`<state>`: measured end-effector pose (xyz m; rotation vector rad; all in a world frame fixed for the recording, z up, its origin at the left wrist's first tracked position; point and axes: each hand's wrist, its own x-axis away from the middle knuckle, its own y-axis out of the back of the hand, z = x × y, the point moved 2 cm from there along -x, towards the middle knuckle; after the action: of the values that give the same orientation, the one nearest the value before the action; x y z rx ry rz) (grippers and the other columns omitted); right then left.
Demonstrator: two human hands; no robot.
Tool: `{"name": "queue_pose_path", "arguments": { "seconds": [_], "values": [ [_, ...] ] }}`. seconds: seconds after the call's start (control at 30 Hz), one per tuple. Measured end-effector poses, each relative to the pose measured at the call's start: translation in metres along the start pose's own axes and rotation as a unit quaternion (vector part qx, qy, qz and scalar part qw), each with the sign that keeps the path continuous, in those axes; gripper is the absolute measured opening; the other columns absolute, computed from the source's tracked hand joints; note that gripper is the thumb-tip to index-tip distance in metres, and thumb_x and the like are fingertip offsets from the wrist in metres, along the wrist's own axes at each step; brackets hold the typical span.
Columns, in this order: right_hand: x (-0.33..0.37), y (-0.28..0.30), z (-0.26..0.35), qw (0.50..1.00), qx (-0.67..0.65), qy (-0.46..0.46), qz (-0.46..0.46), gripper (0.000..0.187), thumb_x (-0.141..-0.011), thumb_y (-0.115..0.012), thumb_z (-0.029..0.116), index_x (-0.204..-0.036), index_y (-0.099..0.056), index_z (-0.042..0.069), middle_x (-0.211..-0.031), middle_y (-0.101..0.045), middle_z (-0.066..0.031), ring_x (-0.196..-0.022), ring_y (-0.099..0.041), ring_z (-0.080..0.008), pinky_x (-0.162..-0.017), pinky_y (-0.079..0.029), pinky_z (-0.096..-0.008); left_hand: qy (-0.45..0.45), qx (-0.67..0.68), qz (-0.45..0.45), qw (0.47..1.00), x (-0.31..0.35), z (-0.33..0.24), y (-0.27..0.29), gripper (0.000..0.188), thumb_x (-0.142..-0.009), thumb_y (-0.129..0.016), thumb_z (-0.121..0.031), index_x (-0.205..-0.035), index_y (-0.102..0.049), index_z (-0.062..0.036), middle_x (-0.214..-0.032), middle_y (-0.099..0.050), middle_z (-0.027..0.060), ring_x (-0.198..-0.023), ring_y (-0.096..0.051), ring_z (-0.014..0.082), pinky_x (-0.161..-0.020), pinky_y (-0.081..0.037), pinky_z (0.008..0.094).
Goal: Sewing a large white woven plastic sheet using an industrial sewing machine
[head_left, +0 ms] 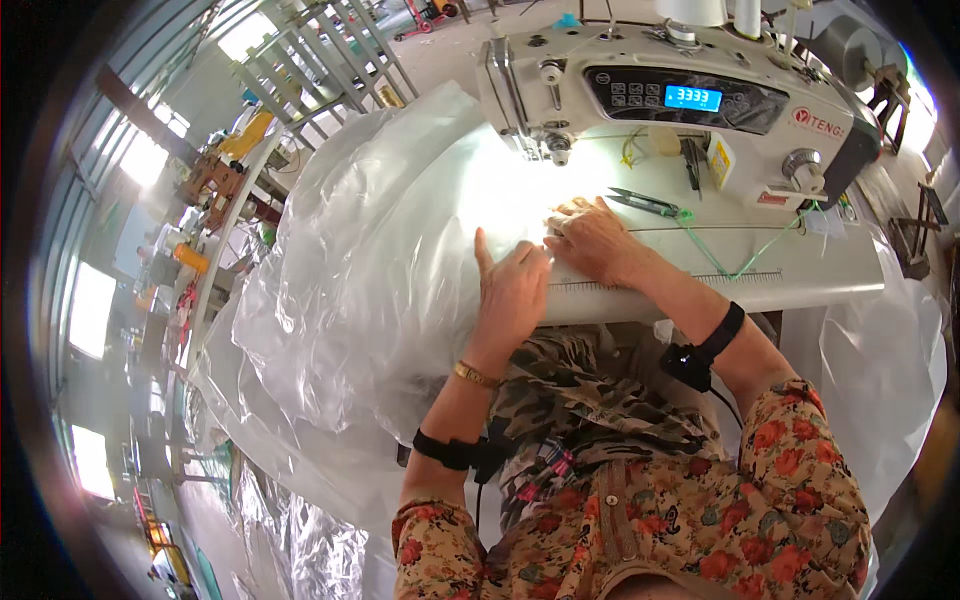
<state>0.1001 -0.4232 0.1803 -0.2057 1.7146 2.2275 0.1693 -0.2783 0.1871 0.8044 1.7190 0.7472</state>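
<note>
A large clear plastic sheet [370, 250] spreads in folds over the left of the sewing table and under the needle area of a white sewing machine [560, 80]. My left hand [512, 290] is closed at the sheet's near edge, fingertips pinched together and one finger sticking up. Just right of it, my right hand [592, 240] has its fingers bent and pressed together on the sheet, close in front of the needle. The hands almost touch. Bright lamp glare washes out the sheet under the needle, and the right fingertips are partly lost in it.
Thread snips [645, 203] on a green cord lie right of my right hand. A ruler strip [660, 283] runs along the table's front edge. White thread cones [690, 12] stand on top of the machine. A metal rack [320, 70] stands behind, left.
</note>
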Motion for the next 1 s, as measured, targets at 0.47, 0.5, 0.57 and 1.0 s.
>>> {"name": "queue_pose_path", "arguments": {
  "seconds": [0.47, 0.5, 0.57, 1.0],
  "values": [
    [-0.012, -0.001, -0.006, 0.996, -0.040, -0.043, -0.070, 0.017, -0.086, -0.059, 0.019, -0.093, -0.064, 0.005, -0.088, -0.062, -0.0149, -0.094, -0.057, -0.0328, -0.085, -0.044, -0.0448, 0.106, 0.139, 0.008, 0.985, -0.041, 0.052, -0.018, 0.009, -0.080, -0.064, -0.009, -0.083, -0.061, -0.0007, -0.080, -0.062, 0.0129, -0.079, -0.061, 0.0327, -0.080, -0.046, 0.0432],
    [-0.015, 0.003, -0.007, 0.996, -0.047, -0.006, -0.076, 0.015, -0.083, -0.063, 0.019, -0.090, -0.064, 0.005, -0.086, -0.062, -0.0131, -0.089, -0.059, -0.0326, -0.080, -0.045, -0.0429, 0.108, 0.189, 0.021, 0.976, -0.041, 0.052, -0.018, 0.010, -0.079, -0.064, -0.009, -0.084, -0.061, -0.0003, -0.081, -0.061, 0.0143, -0.080, -0.061, 0.0329, -0.078, -0.047, 0.0409],
    [-0.018, 0.006, -0.008, 0.997, -0.017, 0.030, -0.074, 0.014, -0.082, -0.064, 0.018, -0.089, -0.063, 0.006, -0.085, -0.062, -0.0123, -0.088, -0.059, -0.0323, -0.078, -0.046, -0.0428, 0.081, 0.179, 0.010, 0.980, -0.039, 0.050, -0.017, 0.013, -0.079, -0.064, -0.010, -0.087, -0.061, 0.0003, -0.084, -0.060, 0.0153, -0.082, -0.060, 0.0324, -0.078, -0.047, 0.0407],
    [-0.015, 0.008, -0.015, 0.986, 0.073, 0.136, -0.060, 0.012, -0.082, -0.065, 0.016, -0.087, -0.061, 0.006, -0.084, -0.063, -0.0082, -0.087, -0.060, -0.0277, -0.077, -0.048, -0.0405, 0.059, -0.020, 0.159, 0.985, -0.023, 0.096, 0.040, 0.031, -0.077, -0.049, 0.004, -0.106, -0.059, 0.0025, -0.116, -0.055, 0.0189, -0.117, -0.049, 0.0337, -0.102, -0.040, 0.0401]
  ]
}}
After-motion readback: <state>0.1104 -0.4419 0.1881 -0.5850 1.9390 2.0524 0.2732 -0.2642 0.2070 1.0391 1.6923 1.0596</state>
